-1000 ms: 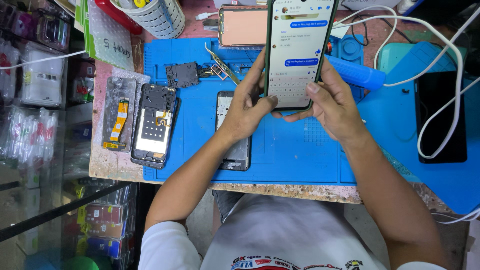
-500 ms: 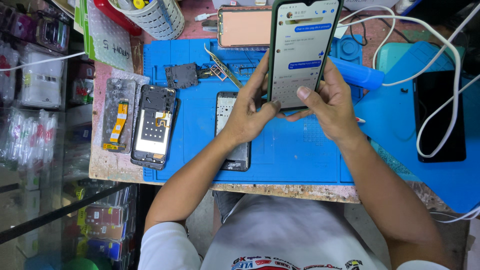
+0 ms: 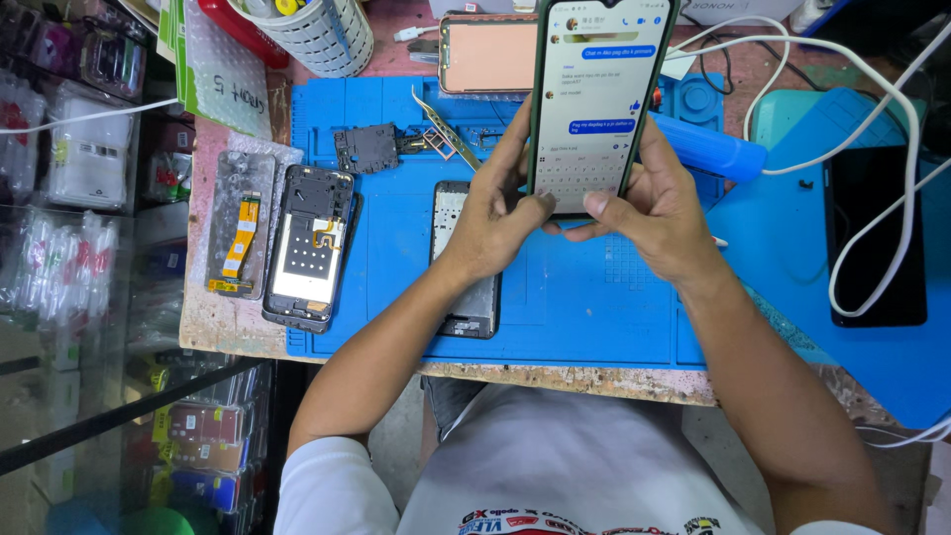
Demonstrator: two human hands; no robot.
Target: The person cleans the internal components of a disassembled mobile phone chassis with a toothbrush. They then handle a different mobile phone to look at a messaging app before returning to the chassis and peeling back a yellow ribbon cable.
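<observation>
Phone [image 3: 601,99], slim glossy slab with lit screen, is standing upright above the blue mat [image 3: 555,307] on the worktop, long axis running away from me. I am cradling its lower end: left hand [image 3: 492,220] and right hand [image 3: 656,213] both curled around the edges, thumbs pressing the keyboard. Opened handset shell [image 3: 309,248] is lying well left.

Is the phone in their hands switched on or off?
On: the phone, held by left hand and right hand, shows a lit chat screen.
</observation>
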